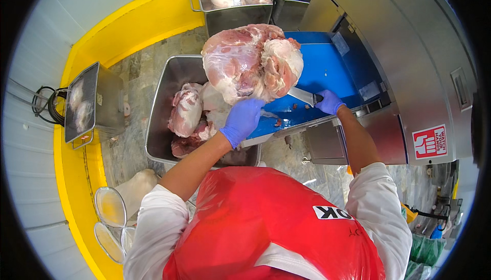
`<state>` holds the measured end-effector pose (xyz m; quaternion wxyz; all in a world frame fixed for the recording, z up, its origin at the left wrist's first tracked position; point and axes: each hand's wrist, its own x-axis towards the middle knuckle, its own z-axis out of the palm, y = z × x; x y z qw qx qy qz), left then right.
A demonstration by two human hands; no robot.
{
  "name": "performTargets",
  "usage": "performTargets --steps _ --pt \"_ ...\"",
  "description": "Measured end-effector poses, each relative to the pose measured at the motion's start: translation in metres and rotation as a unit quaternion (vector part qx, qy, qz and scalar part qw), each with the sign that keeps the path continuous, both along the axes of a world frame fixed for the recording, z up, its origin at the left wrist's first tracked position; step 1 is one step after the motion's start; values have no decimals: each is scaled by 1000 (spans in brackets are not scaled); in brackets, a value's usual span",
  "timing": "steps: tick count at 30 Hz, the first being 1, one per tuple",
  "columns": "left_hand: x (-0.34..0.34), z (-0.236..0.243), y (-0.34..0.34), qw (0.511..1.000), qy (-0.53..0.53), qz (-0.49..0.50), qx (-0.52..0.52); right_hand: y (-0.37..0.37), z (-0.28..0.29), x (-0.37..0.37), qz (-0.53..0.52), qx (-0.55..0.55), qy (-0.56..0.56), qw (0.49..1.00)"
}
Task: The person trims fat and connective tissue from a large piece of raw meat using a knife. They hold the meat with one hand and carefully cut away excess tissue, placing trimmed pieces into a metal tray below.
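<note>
A large piece of raw meat, pink with white fat and with a rough lobe on its right, sits partly over the left end of a blue conveyor belt. My left hand, in a purple glove, grips its near edge, with some fingertips hidden. In my right hand, gloved alike, is a knife held by its dark handle. Its blade points left toward the meat, and whether the tip touches it is hidden. Small meat scraps lie on the belt's near edge.
A metal bin with more meat stands beneath, to the left. Other meat-filled bins stand at the far side and by the yellow-edged wall. A tall steel machine rises on the right. Clear-rimmed containers lie at lower left.
</note>
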<state>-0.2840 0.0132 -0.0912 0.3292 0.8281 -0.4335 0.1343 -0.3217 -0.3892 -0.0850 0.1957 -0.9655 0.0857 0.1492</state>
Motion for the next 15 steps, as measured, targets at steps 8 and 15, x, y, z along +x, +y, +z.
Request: performTargets --steps 8,15 --pt "-11 42 9 988 -35 119 -94 4 5 -8 -4 -17 -33 999" --pt "-10 19 -13 918 261 160 -250 10 13 -1 -5 -5 12 1000"
